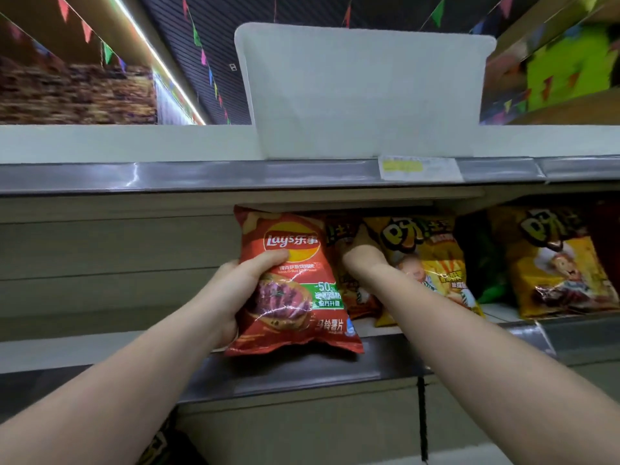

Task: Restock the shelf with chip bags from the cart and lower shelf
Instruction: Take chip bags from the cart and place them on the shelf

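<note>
Chips fill my left hand (235,290): a red, glossy foil Lay's bag (292,283) with a picture of grilled meat and a green patch on its front. My thumb lies curled across the logo and my fingers wrap the bag's left edge, so that hand is clamped on it. The bag stands upright, its bottom seam over the grey metal front lip of the shelf (302,370) and its top corner just under the board above.

My right hand (364,260) reaches past the red bag's right side, deep among the packs already standing there. I see only its back and the wrist; the fingers are hidden behind the bags, so I cannot tell whether they grip anything. It presses in between a dark orange snack bag (359,297), just beside the red one, and a yellow snack bag with a cartoon figure (432,263) to its right.

Further right of that hand stand a green bag (483,263), mostly hidden, and another yellow-brown cartoon bag (560,270), all on the same shelf. To the left of my left hand the shelf board runs on along pale back panels.

Above both hands, on the upper shelf, sits a white translucent plastic bin (365,92), and a pale price label (419,167) is stuck on the rail just below it.
</note>
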A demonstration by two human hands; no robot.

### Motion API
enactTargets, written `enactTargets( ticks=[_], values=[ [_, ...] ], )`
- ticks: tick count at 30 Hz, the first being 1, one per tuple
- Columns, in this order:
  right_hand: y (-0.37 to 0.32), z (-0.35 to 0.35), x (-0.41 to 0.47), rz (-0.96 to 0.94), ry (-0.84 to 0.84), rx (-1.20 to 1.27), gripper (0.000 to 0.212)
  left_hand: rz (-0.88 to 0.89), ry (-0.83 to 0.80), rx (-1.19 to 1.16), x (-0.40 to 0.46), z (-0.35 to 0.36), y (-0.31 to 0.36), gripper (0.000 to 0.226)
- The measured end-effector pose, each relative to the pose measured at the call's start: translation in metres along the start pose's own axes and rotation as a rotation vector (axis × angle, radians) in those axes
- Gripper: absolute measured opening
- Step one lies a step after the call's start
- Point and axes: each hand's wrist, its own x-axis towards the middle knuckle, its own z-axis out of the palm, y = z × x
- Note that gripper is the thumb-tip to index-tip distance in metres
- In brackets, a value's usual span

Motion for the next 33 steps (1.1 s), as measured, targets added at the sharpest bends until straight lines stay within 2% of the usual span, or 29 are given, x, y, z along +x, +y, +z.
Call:
enactTargets(
  ticks=[5,8,11,14,19,22,24,27,33],
  values=[
    [0.001,-0.023,-0.018,-0.158,0.137,0.211,0.039,-0.023,-0.036,-0.018,0.015,0.013,-0.005,0.066],
    [0.009,-0.045,-0.032,-0.253,0.258,0.104,0.035,-0.027,-0.077,-0.035,0.023,0.03,-0.008,0.065],
    [0.021,-0.059,-0.037,-0.29,0.311,0.021,0.033,0.006,-0.086,-0.029,0.03,0.046,-0.011,0.066],
    [0.032,-0.066,-0.039,-0.275,0.306,0.032,0.034,0.064,-0.049,0.026,0.036,0.058,-0.017,0.057],
    [0.051,-0.072,-0.039,-0.214,0.277,-0.07,0.042,0.083,-0.015,0.119,0.045,0.068,-0.022,0.028],
    [0.059,-0.07,-0.039,-0.203,0.269,-0.091,0.04,0.071,-0.013,0.145,0.044,0.07,-0.022,0.023],
    [0.063,-0.068,-0.039,-0.211,0.27,-0.102,0.04,0.083,-0.01,0.189,0.044,0.069,-0.026,0.027],
    [0.065,-0.065,-0.042,-0.239,0.272,-0.164,0.038,0.075,0.016,0.259,0.044,0.066,-0.031,0.047],
    [0.052,-0.06,-0.051,-0.316,0.241,-0.27,0.035,0.013,0.013,0.192,0.043,0.064,-0.023,0.056]
  ],
)
